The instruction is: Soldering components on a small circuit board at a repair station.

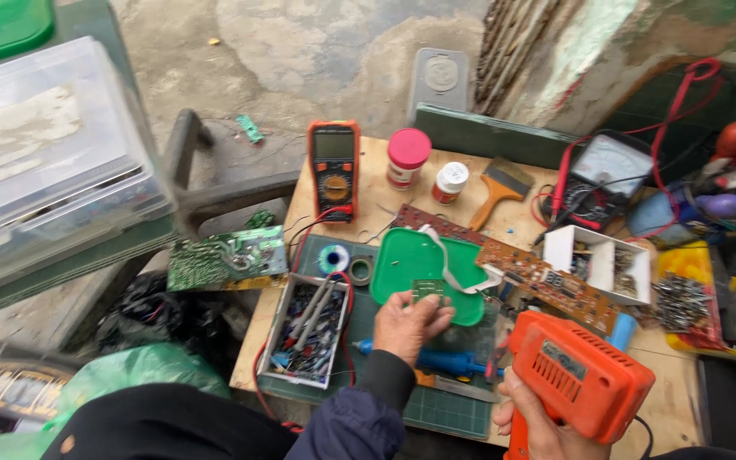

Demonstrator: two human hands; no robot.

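Pinching a small green circuit board (428, 290) in its fingertips, the left hand (409, 325) is holding it up just over a green plastic lid (411, 255). The right hand (531, 419) is gripping an orange soldering gun (577, 375) close beside it. Both are hovering over a messy wooden bench (368, 183) standing outside on cracked concrete ground (300, 51).

A wooden table (368, 183) carries a multimeter (334, 169), jars, brush (497, 189) beyond the left hand (409, 325); parts box (308, 330) beside it.
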